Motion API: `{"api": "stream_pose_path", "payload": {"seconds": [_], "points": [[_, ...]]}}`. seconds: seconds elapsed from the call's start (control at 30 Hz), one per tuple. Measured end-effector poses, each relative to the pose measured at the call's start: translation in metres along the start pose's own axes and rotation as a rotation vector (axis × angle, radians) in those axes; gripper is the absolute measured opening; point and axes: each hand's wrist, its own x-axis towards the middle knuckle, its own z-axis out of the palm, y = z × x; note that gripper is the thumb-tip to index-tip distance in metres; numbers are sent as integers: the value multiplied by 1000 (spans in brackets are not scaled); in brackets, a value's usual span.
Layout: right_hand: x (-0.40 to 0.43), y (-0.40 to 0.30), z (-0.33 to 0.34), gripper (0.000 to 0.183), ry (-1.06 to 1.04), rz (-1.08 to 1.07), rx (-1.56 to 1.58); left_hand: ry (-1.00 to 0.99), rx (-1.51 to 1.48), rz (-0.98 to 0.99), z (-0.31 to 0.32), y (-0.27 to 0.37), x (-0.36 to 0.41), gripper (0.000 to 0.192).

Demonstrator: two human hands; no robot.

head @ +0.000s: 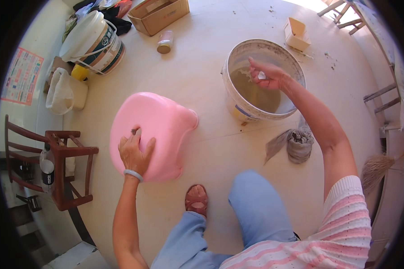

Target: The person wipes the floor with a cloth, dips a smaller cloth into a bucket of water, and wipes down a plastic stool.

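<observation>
My left hand (136, 154), with a pale bangle at the wrist, lies on the seat of a pink plastic stool (166, 124). Its thumb is spread and a finger bends at the slot in the seat. A small dark bit shows there, too small to name. Over a white plastic bucket (227, 75) my right hand (266, 74) is curled around a small white piece (261, 75), maybe paper or soap. Murky liquid (259, 99) covers the bucket's bottom, with pale streaks beside the fingers. The stool stands left of the bucket, apart from it.
A crumpled grey cloth (299, 146) lies before the bucket. Beyond are a cream plastic container (297, 35), a jar (165, 42) and a cardboard box (158, 15). Leftward stand a lidded bucket (94, 43), a lined bin (77, 92) and a wooden chair (67, 151).
</observation>
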Motion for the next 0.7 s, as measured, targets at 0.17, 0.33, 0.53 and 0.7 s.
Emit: {"api": "stream_pose_path", "payload": {"seconds": [0.17,0.33,0.53,0.7], "points": [[-9,14,16,32,552,-149,-101,-14,-2,22,-3,2,2,55],[-3,26,11,25,502,-226,40,75,-4,70,1,-6,-1,49],[-15,30,11,20,716,-289,-259,-11,-84,-108,-8,21,5,49],[-27,19,16,11,312,-312,-198,-40,-342,-287,-26,34,12,53]]}}
